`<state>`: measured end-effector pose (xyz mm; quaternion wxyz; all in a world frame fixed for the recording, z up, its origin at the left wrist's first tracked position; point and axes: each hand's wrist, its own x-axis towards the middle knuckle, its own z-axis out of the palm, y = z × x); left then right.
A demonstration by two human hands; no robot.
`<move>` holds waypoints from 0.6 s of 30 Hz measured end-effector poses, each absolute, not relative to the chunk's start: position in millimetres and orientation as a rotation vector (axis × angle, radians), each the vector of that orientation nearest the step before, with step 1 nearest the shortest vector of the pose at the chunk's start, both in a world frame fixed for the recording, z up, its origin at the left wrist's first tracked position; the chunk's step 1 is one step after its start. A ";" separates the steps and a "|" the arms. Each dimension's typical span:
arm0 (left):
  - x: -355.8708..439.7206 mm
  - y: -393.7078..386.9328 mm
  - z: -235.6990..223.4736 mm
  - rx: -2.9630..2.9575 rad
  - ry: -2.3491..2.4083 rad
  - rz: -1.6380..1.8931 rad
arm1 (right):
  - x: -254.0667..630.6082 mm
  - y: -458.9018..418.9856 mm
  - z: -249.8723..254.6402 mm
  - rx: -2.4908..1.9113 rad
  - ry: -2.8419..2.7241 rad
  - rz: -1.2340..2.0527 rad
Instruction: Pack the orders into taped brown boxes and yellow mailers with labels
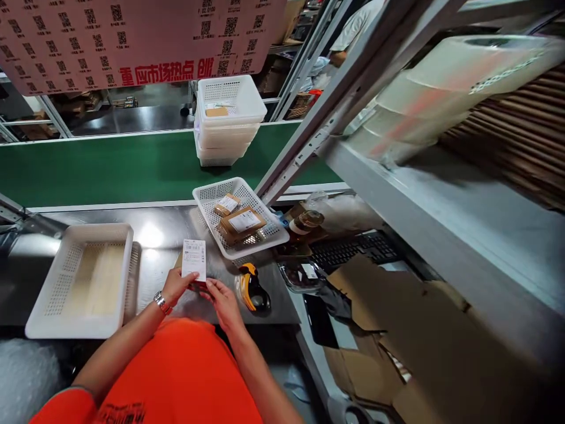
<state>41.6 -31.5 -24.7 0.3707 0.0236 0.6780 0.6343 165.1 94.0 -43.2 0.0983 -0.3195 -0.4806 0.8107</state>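
Head: white label [194, 258] in left hand [175, 286]

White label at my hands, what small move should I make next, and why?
Perhaps smooth the white label down with your right hand: its fingers are at the lower edge, your left hand holds it, and both parcels in the basket wear flat labels.

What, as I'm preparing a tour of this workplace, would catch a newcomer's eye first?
Probably the bright orange shirt at the bottom, then the white label just above it, pinched near its lower end by the left hand, with the right hand at its lower right corner. Next might come the big pink QR-code sheet at upper left and the green strip behind the metal workbench, bearing a stack of white baskets.
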 end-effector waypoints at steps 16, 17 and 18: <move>35.6 -30.4 -24.0 0.050 1.719 1.554 | 152.2 94.6 -54.4 -1.024 -1.484 2.298; 38.3 -33.2 -25.0 0.097 1.744 1.513 | 153.8 91.5 -52.4 -1.028 -1.500 2.271; 41.6 -37.3 -27.7 0.164 1.784 1.460 | 156.2 87.3 -49.8 -1.034 -1.515 2.241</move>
